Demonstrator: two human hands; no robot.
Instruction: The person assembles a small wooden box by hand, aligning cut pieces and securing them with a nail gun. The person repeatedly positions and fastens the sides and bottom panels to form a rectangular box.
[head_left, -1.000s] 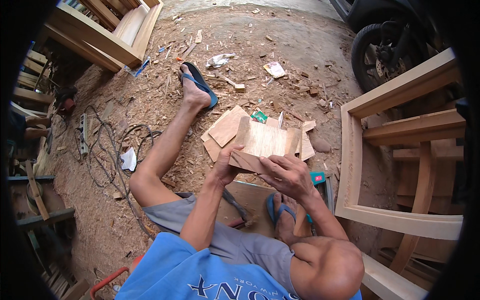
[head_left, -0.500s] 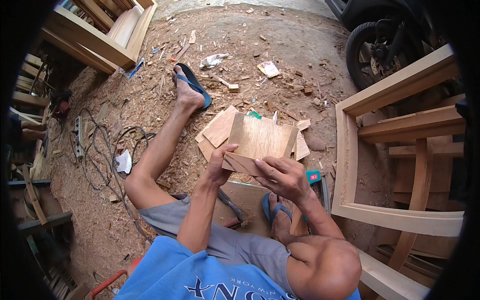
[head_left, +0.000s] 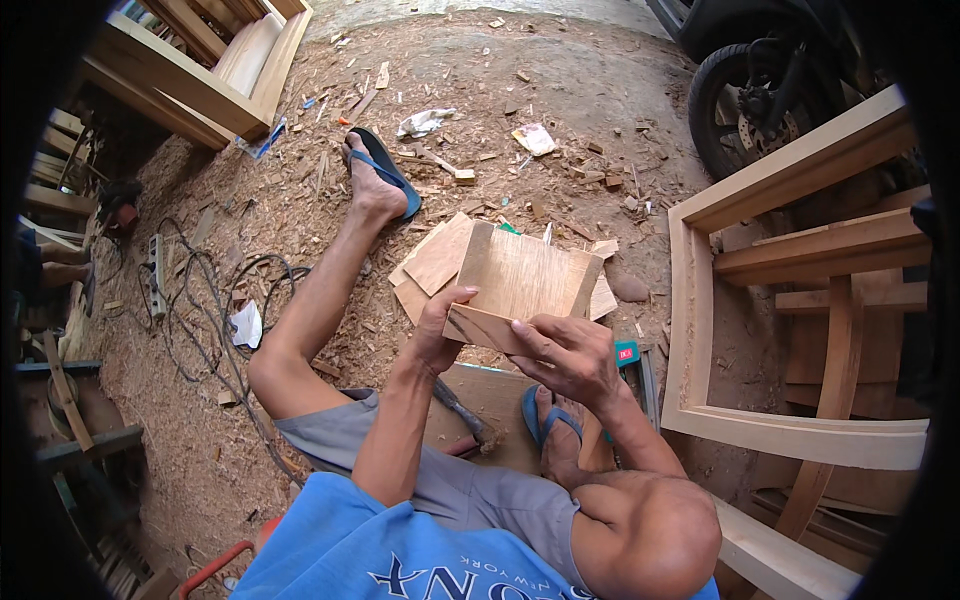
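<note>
Gripping the wooden piece (head_left: 528, 275) with left hand (head_left: 437, 335) and right hand (head_left: 578, 358), you seemingly inspect it; any turn likely wants steadiness.

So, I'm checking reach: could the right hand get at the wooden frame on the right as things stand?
Probably yes, once freed: the right hand holds the wooden piece, but the wooden frame stands close by, with only a low teal tool seemingly between.
</note>
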